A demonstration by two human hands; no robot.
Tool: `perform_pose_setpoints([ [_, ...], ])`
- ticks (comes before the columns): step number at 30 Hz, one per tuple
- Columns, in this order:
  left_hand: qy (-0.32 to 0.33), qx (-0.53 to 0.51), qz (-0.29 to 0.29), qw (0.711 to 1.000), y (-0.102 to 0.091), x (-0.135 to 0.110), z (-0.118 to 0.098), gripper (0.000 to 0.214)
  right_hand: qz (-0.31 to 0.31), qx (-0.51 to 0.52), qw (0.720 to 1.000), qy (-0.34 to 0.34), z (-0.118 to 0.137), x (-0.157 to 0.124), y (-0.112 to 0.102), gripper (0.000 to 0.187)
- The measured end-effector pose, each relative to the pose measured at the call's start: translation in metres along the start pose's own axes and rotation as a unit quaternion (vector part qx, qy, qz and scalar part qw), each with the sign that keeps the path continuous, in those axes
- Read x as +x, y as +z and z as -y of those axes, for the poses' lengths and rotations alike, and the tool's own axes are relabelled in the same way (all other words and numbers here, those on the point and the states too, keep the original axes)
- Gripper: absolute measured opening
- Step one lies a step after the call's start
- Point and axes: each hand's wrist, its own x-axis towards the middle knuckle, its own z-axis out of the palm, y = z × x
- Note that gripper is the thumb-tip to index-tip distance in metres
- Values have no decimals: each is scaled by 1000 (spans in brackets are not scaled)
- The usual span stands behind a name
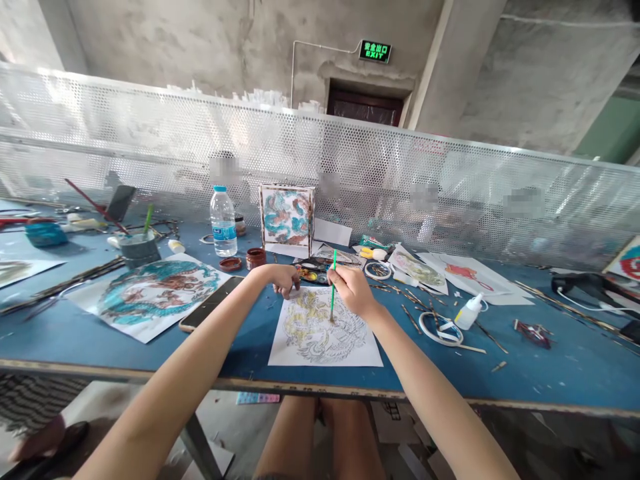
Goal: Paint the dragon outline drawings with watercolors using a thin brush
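My right hand (353,288) is closed on a green paintbrush (333,288), held upright with its tip on a dragon line drawing (325,328) partly tinted yellow. The sheet lies on the blue table (550,360) just in front of me. My left hand (284,276) is curled into a loose fist, resting on the sheet's top left corner; nothing shows in it. A paint palette (314,272) with several colours sits just beyond both hands.
A phone (210,303) lies left of the sheet, beside a finished teal dragon painting (150,293). Further back stand a water bottle (223,223), a framed painting (287,217), a brush pot (138,245) and small jars (255,257). Glue bottle (469,312), tape rings and sticks lie right.
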Motion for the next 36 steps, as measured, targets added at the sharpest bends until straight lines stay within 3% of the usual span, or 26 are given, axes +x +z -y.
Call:
perform_pose_setpoints([
  [2, -1, 2, 1, 1000, 0, 0, -1, 60, 12, 15, 1000, 14, -1, 0, 0, 39],
  [7, 1, 1, 0, 1000, 0, -1, -2, 59, -24, 25, 999, 20, -2, 1, 0, 38],
  [12, -4, 7, -7, 1000, 0, -1, -2, 61, 17, 24, 999, 26, -1, 1, -1, 40],
  [17, -3, 9, -5, 1000, -1, -1, -3, 60, -39, -16, 999, 1, -4, 1, 0, 35],
  [23, -5, -1, -2, 1000, 0, -1, -2, 59, 24, 1, 1000, 9, -1, 1, 0, 39],
  [28, -6, -3, -1, 1000, 0, -2, -3, 61, -16, -9, 1000, 1, -2, 1, -1, 35],
  [32, -4, -3, -3, 1000, 0, -3, -4, 61, 17, -11, 1000, 10, -2, 2, -1, 38],
  [36, -1, 0, -5, 1000, 0, -3, -3, 61, -5, 0, 1000, 7, -2, 2, -2, 36],
])
